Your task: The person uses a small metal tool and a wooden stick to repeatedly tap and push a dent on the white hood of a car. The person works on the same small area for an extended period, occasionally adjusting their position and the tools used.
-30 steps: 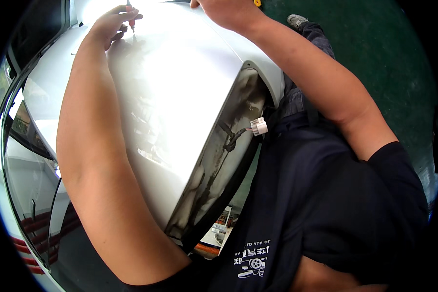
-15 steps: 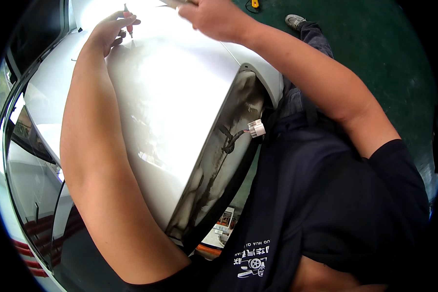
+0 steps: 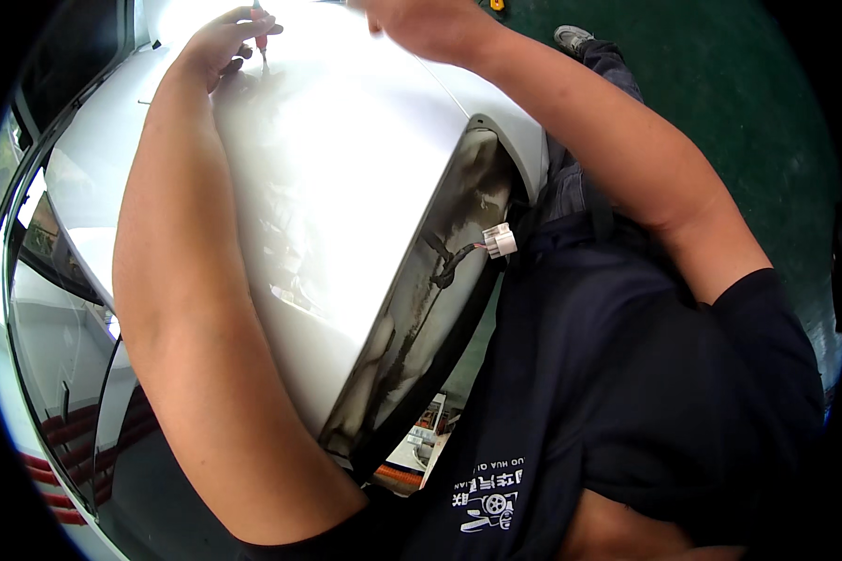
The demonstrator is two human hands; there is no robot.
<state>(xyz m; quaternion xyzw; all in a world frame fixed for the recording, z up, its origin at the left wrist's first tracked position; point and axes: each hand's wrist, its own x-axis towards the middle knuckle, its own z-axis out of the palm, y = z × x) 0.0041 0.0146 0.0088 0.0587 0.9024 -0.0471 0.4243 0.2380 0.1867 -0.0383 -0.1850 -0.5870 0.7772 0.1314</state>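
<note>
My left hand (image 3: pixel 221 45) pinches a slim red pen-shaped tool with a pointed tip (image 3: pixel 261 42) and holds it upright. The tip meets, or almost meets, the glossy white car panel (image 3: pixel 318 215). To the right, my right hand (image 3: pixel 426 28) is closed over the panel's far part at the top edge of the picture. The frame cuts off what it grips. Below my right forearm, a white plug connector (image 3: pixel 499 240) hangs on a dark cable out of an open, dirty cavity (image 3: pixel 440 262) in the car body.
Car glass (image 3: pixel 65 374) lies to the left of my left arm. The cavity's dark edge runs close beside my body. My own leg and a shoe (image 3: pixel 573 38) stand on the green floor (image 3: pixel 720 122). A yellow object (image 3: pixel 497 5) lies at the top edge.
Both hands have shifted slightly up in the picture, the left also a little right. A thin handle visible in my right hand earlier is now out of the picture.
</note>
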